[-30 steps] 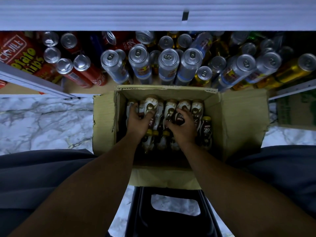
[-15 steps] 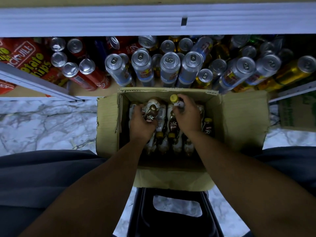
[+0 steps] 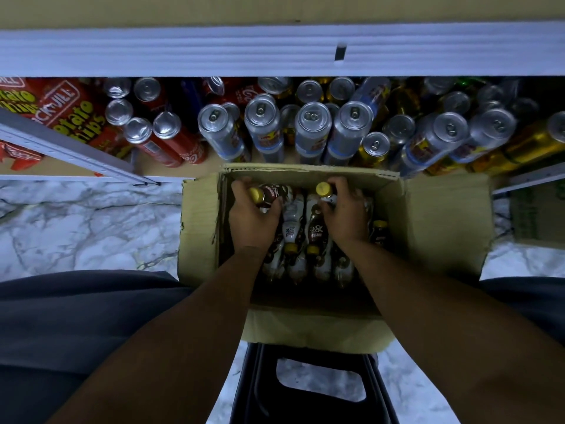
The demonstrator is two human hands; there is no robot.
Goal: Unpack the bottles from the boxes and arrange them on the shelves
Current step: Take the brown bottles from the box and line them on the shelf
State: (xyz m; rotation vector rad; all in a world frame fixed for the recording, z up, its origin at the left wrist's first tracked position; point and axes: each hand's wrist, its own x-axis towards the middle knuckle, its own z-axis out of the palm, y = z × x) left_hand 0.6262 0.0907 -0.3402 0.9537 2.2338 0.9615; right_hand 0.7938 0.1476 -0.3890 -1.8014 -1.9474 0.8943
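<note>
An open cardboard box [image 3: 443, 221] sits in front of me on a black stool, holding several small brown-and-white bottles with yellow caps [image 3: 315, 237]. My left hand [image 3: 252, 217] grips one bottle [image 3: 269, 194] at the box's far left, its yellow cap pointing left. My right hand [image 3: 345, 214] grips another bottle [image 3: 324, 191] by the neck, cap up, near the box's far wall. Both hands are inside the box. The low shelf [image 3: 183, 169] lies just beyond the box.
The low shelf is packed with silver, red and gold drink cans [image 3: 312, 130] and red chip bags [image 3: 70, 117] at left. A white shelf edge [image 3: 275, 53] overhangs above. Marble floor [image 3: 85, 224] lies left; the black stool [image 3: 312, 387] stands below the box. Another carton [image 3: 538, 215] sits right.
Both hands have pulled a bottle up out of the rows and moved toward the box's far wall. The left bottle now lies raised in the hand.
</note>
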